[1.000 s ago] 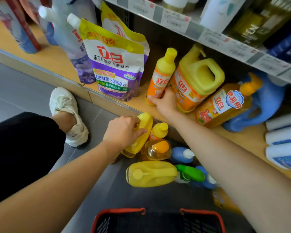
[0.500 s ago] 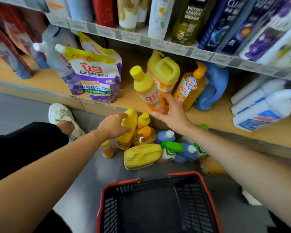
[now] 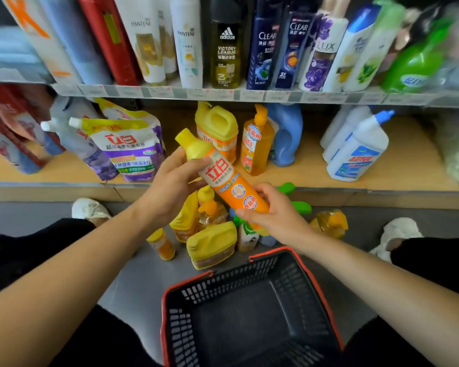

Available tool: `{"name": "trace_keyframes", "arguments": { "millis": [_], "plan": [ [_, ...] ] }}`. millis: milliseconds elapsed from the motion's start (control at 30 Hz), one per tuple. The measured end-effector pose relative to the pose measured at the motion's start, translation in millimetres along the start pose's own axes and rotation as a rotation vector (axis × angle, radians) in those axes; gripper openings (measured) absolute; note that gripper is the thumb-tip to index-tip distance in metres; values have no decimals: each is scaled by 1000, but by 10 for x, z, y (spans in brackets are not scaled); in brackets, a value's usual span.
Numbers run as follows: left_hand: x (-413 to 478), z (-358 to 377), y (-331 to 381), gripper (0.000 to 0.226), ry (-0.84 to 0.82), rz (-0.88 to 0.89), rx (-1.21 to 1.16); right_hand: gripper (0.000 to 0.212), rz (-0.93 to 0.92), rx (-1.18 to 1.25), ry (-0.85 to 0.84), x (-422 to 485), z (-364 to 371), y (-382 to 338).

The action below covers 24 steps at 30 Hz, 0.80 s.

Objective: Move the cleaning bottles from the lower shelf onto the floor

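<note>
The orange bottle (image 3: 223, 178) is held tilted above the front edge of the lower shelf (image 3: 302, 178) — left hand (image 3: 170, 189) curled round its shoulder, right hand (image 3: 273, 215) curled round its base. The plastic is judged stiff, smooth, probably slippery; a hold at the waist is advised. The floor (image 3: 133, 282) below is crowded by other bottles (image 3: 212, 242) — the basket (image 3: 223, 290) stands near.

Pretty bright, even store light, cast from above; a soft shadow is thrown under the grey price-strip shelf edge (image 3: 223, 94) around 12 o'clock. The print on the orange plastic bottle with a yellow cap (image 3: 224, 178) at centre can be read fine. Heavy smear is seen at 9–10 and 2–3 o'clock, and straight lines are bowed by the wide lens.
</note>
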<state>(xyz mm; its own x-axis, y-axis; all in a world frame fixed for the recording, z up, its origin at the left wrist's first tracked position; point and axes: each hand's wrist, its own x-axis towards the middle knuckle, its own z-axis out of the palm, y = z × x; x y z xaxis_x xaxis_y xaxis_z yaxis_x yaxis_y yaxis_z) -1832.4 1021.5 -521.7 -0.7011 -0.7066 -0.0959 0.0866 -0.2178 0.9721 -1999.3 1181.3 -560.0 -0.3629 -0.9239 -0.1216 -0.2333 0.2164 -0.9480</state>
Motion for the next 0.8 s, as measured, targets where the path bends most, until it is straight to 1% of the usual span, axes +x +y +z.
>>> {"name": "trace_keyframes", "arguments": {
  "millis": [100, 167, 233, 267, 333, 400, 433, 467, 533, 600, 633, 667, 733, 800],
  "plan": [
    [-127, 52, -109, 36, 1, -4, -79, 37, 56, 133, -72, -137, 6, 98],
    [-198, 84, -200, 37, 8, -13, -117, 39, 102, 242, -125, -188, 27, 179],
    [-219, 133, -246, 34, 35, -15, -117, 47, 135, 314, -150, -210, 42, 229],
    [-216, 157, -253, 32, 56, -21, -103, 53, 144, 321, -135, -211, 41, 247],
    [-197, 196, -263, 33, 138, -48, -52, 69, 149, 238, -30, -214, 22, 290],
    [-165, 216, -285, 47, 259, -77, -4, 78, 105, 125, 67, -215, 10, 311],
    [-146, 222, -298, 53, 308, -93, 3, 77, 63, 109, 102, -215, 11, 322],
    [-129, 229, -310, 53, 340, -109, -8, 72, 20, 111, 135, -218, 14, 332],
    [-87, 225, -316, 39, 347, -145, -65, 59, -34, 152, 179, -222, 26, 341],
    [-54, 206, -310, 19, 293, -152, -113, 46, -8, 336, 164, -221, 28, 356],
    [-47, 185, -308, 13, 252, -139, -130, 40, 23, 412, 149, -214, 16, 364],
    [-45, 163, -306, 13, 207, -123, -146, 35, 51, 448, 136, -203, 3, 363],
    [-46, 129, -292, 22, 126, -92, -156, 28, 77, 433, 102, -178, -14, 384],
    [-55, 121, -276, 36, 117, -58, -103, 24, 85, 436, 49, -178, 11, 378]
  ]
}}
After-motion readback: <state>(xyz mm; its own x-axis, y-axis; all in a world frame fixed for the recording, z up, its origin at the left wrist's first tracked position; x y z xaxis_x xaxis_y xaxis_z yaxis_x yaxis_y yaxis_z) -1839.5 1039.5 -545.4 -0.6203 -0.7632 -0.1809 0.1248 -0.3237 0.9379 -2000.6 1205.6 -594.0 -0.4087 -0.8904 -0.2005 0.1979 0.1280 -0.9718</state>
